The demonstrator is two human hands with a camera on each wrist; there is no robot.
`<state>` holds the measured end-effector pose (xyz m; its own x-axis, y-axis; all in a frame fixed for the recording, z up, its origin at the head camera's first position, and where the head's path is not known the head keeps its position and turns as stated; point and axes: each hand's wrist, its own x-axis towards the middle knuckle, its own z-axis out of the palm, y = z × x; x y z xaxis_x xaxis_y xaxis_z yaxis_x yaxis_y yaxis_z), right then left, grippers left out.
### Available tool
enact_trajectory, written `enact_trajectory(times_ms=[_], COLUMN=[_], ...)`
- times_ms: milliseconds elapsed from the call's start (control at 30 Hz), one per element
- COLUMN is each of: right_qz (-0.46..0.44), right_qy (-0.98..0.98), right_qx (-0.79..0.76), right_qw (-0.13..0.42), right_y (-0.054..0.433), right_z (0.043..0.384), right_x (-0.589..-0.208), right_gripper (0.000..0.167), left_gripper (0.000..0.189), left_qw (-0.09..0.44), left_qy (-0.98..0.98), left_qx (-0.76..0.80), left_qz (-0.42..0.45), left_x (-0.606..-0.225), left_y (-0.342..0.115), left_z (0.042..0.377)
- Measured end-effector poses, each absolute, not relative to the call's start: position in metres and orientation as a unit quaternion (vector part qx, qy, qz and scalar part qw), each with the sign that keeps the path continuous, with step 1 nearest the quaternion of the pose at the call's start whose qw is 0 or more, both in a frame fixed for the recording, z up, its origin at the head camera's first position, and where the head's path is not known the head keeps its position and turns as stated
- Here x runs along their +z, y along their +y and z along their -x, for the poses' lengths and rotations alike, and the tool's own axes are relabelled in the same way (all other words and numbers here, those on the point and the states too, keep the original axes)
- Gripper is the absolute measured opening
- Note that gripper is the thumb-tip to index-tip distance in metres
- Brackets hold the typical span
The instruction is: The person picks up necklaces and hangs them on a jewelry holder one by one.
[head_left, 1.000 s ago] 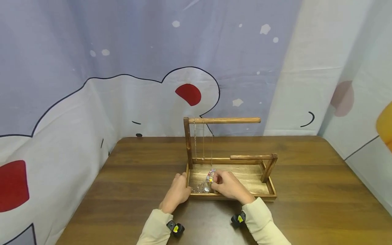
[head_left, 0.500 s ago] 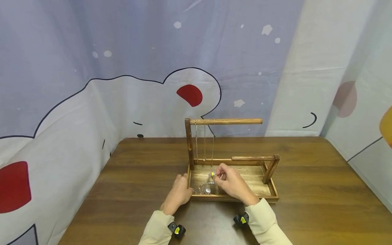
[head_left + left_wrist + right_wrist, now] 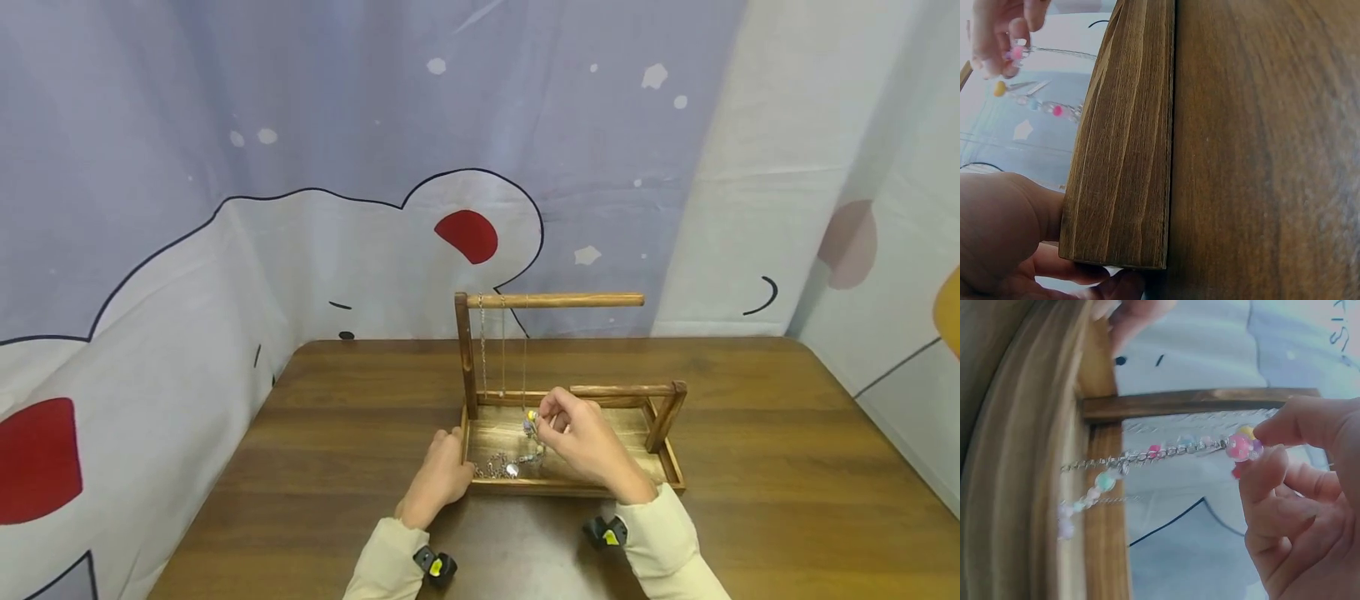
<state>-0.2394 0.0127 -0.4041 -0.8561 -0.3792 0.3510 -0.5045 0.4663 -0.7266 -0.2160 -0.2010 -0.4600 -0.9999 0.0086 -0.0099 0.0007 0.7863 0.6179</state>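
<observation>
My right hand pinches a beaded chain between thumb and forefinger above a wooden tray. Pink, yellow and purple beads cluster at the fingertips in the right wrist view, and two strands trail from there toward the tray wall. My left hand grips the tray's left front corner; in the left wrist view its fingers curl round the end of the wooden side wall. Silvery chains with a round white pendant lie in the tray's left front corner.
A tall post rises from the tray's left, carrying a long bar with several thin necklaces hanging from it. A shorter post holds a low bar on the right. The tray stands on a brown table before a curtain.
My right hand has moved up and to the right, drawing the beaded chain away from the chains in the corner. The left hand keeps its grip on the tray.
</observation>
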Motion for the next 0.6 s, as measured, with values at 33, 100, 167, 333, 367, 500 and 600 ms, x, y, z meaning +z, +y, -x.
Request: enact_trajectory(times_ms=[33,100,167,333,367,500,600], right_qz=[-0.262,-0.269,-0.273,-0.277,-0.278,-0.283,-0.284], right_qy=[-0.852,-0.849,-0.845,-0.834,-0.833,-0.829,-0.829], right_qx=[0.446,0.446,0.447,0.454,0.455,0.452,0.451], right_qw=[0.075,0.09,0.108,0.145,0.149,0.165,0.17], right_y=[0.013,0.012,0.011,0.011,0.012,0.013,0.013], right_z=[0.238,0.237,0.236,0.236,0.236,0.237,0.237], right_x=[-0.402,-0.398,-0.394,-0.383,-0.381,-0.372,-0.365], right_gripper=[0.008,0.007,0.008,0.01,0.009,0.01,0.009], left_gripper=[0.056,0.057,0.058,0.057,0.057,0.057,0.057], left_qw=[0.007,0.01,0.013,0.014,0.013,0.011,0.009], left_qy=[0.944,0.943,0.942,0.943,0.943,0.944,0.944], left_qx=[0.329,0.333,0.335,0.334,0.333,0.33,0.33], left_qz=[-0.002,-0.001,0.002,0.0,0.0,-0.001,-0.001], left_x=[-0.46,-0.459,-0.459,-0.459,-0.459,-0.458,-0.457], left_y=[-0.201,-0.201,-0.2,-0.2,-0.2,-0.2,-0.2], left_z=[0.216,0.216,0.215,0.215,0.215,0.214,0.214])
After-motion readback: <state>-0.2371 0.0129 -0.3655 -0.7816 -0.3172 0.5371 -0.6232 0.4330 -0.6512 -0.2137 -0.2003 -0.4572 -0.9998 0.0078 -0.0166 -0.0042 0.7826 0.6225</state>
